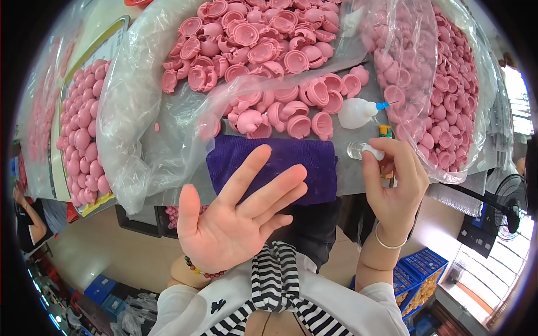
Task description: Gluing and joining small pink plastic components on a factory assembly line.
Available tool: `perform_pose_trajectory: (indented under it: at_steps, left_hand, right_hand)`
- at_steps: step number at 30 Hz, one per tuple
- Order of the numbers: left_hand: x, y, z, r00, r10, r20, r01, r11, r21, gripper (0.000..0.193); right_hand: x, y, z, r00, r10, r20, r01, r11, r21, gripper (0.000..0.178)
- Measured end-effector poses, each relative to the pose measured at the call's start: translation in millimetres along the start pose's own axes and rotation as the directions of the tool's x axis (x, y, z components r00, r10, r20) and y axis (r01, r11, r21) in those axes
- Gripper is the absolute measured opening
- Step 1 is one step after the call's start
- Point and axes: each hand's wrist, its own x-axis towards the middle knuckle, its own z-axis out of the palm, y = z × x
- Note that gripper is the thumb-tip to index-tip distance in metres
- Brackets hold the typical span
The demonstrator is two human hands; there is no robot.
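Observation:
My left hand is raised palm up with its fingers spread, and nothing lies in it. Behind it is a folded purple cloth at the table's near edge. My right hand pinches a small white cap between thumb and fingers. Touching or just beside that cap is a small clear bottle; whether the two are joined I cannot tell. Farther back lies a white squeeze bottle with a blue needle tip. Loose pink plastic half shells are spread beyond the cloth.
A large heap of pink shells rests on clear plastic sheeting. Round pink pieces fill a tray at left. At right is a clear bag of shells. A fan and blue crates stand beyond the table.

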Motion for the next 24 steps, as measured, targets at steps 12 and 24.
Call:
perform_pose_trajectory:
  at_steps: [12, 24]
  left_hand:
    - [3.7, -0.9, 0.1, 0.999, -0.01, 0.033, 0.008, 0.998, 0.058, 0.076]
    - [4.9, -9.6, 0.3, 0.998, -0.026, 0.056, 0.012, 0.97, 0.243, 0.077]
  right_hand:
    - [-2.8, 1.2, 0.0, 0.999, 0.025, -0.025, -0.026, 0.999, -0.032, 0.015]
    - [-23.9, -12.8, 0.7, 0.908, 0.043, -0.417, 0.203, 0.826, 0.526, 0.027]
